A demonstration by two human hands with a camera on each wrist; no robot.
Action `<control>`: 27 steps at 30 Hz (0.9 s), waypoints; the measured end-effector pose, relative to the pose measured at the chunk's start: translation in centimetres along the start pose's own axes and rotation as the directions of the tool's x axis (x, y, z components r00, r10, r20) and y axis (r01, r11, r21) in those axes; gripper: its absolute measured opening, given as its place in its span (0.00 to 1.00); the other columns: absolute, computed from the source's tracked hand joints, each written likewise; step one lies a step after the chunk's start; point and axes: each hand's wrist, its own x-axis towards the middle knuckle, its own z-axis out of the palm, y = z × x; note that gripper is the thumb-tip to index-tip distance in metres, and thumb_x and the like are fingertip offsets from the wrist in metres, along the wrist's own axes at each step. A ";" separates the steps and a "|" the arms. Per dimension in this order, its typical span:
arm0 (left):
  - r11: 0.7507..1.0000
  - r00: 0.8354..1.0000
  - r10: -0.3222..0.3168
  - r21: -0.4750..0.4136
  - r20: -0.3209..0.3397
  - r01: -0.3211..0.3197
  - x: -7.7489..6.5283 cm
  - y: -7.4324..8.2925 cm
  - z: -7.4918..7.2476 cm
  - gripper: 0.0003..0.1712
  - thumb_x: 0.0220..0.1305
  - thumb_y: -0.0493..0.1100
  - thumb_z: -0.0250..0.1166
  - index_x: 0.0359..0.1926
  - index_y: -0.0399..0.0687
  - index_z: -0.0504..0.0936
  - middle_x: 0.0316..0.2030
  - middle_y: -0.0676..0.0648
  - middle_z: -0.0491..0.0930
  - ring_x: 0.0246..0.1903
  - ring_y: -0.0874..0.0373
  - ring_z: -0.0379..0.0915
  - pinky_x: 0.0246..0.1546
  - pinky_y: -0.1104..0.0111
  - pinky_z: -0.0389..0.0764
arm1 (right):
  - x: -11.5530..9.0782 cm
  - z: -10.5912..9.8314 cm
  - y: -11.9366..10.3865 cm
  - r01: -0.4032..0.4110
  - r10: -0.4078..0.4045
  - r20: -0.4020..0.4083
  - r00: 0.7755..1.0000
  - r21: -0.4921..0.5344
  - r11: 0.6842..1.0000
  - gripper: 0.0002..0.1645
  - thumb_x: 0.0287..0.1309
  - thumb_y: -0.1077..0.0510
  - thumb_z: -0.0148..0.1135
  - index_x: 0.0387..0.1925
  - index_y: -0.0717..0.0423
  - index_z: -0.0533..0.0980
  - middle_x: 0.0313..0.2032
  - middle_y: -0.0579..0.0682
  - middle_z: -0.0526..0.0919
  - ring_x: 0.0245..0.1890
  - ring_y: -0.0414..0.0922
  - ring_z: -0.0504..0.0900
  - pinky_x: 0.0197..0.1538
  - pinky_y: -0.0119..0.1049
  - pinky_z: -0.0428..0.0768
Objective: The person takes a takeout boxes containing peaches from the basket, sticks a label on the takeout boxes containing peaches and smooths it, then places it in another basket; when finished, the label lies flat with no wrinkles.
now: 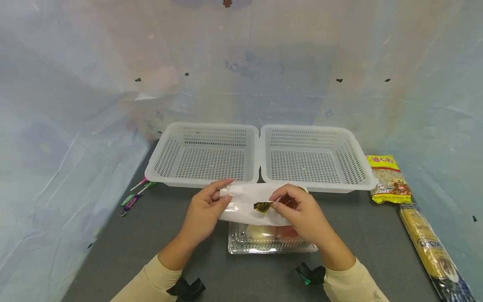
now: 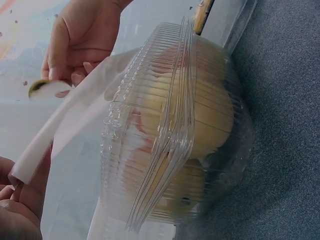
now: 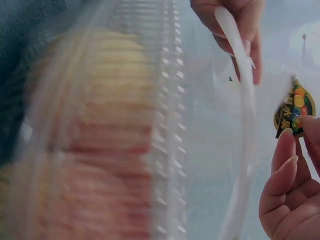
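In the head view my left hand (image 1: 203, 209) pinches the left end of a white, glossy backing sheet (image 1: 243, 212). My right hand (image 1: 303, 212) pinches a small round sticker (image 1: 262, 206), black with a yellow rim, in front of the sheet. Printed fruit shows on the sticker (image 3: 299, 107) in the right wrist view. Below the sheet a clear plastic clamshell box (image 1: 245, 245) sits on the table, partly covered by sheet and hand. Through its lid, pale yellow and reddish round fruit (image 2: 212, 112) shows in the left wrist view; its exact kind I cannot tell.
Two white perforated baskets (image 1: 203, 182) (image 1: 320, 184) stand side by side behind the hands. At the right lie a yellow-topped food bag (image 1: 390, 178) and a long yellow packet (image 1: 430, 247). Several wrapped lollipops (image 1: 133, 199) lie at the left on the grey table (image 1: 124, 256).
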 end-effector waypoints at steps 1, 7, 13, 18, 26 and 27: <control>1.000 1.000 -0.007 -0.003 0.004 0.007 0.0 0.0 -0.1 0.24 0.77 0.27 0.64 0.71 0.36 0.80 0.51 0.37 0.89 0.45 0.46 0.88 0.40 0.61 0.90 | -0.1 -0.3 -0.1 0.016 -0.016 -0.005 1.000 0.018 1.000 0.08 0.71 0.69 0.70 0.46 0.55 0.84 0.44 0.52 0.86 0.33 0.47 0.80 0.36 0.34 0.81; 0.998 0.996 -0.065 -0.014 0.056 0.066 -0.9 0.2 -0.3 0.23 0.77 0.30 0.66 0.70 0.39 0.81 0.50 0.38 0.89 0.44 0.46 0.89 0.40 0.62 0.89 | -0.3 -2.0 -0.9 0.132 -0.131 -0.014 0.991 0.097 0.987 0.12 0.70 0.76 0.66 0.50 0.64 0.82 0.49 0.58 0.85 0.41 0.49 0.85 0.43 0.34 0.85; 0.998 0.985 -0.063 -0.012 0.162 0.065 -2.7 0.4 -0.4 0.23 0.77 0.31 0.67 0.69 0.38 0.81 0.50 0.38 0.88 0.43 0.50 0.88 0.40 0.65 0.88 | -1.0 -3.8 -1.4 0.187 -0.183 -0.043 0.982 0.102 0.977 0.17 0.69 0.80 0.63 0.54 0.63 0.81 0.47 0.57 0.83 0.42 0.47 0.83 0.43 0.33 0.83; 0.997 0.967 -0.057 -0.030 0.247 0.066 -4.2 0.0 -0.6 0.22 0.75 0.27 0.66 0.67 0.34 0.81 0.52 0.35 0.86 0.43 0.51 0.86 0.40 0.67 0.87 | -1.3 -4.9 -1.1 0.248 -0.239 -0.075 0.968 0.180 0.952 0.17 0.69 0.81 0.62 0.56 0.70 0.80 0.48 0.59 0.84 0.46 0.47 0.83 0.47 0.32 0.83; 0.998 0.914 -0.065 0.025 0.400 0.060 -7.0 -0.9 -0.1 0.24 0.74 0.26 0.67 0.68 0.39 0.81 0.46 0.40 0.88 0.36 0.60 0.85 0.32 0.70 0.86 | -1.7 -5.8 -0.8 0.193 -0.177 -0.101 0.979 0.180 0.965 0.22 0.64 0.85 0.61 0.57 0.72 0.79 0.45 0.58 0.83 0.43 0.46 0.83 0.44 0.32 0.85; 0.997 0.904 -0.063 0.060 0.423 0.042 -7.3 -1.1 -0.1 0.24 0.74 0.27 0.67 0.67 0.42 0.82 0.40 0.46 0.88 0.31 0.65 0.82 0.28 0.72 0.83 | -1.7 -5.8 -0.8 0.181 -0.165 -0.101 0.981 0.176 0.968 0.21 0.65 0.85 0.61 0.56 0.72 0.79 0.45 0.58 0.83 0.43 0.46 0.83 0.44 0.32 0.85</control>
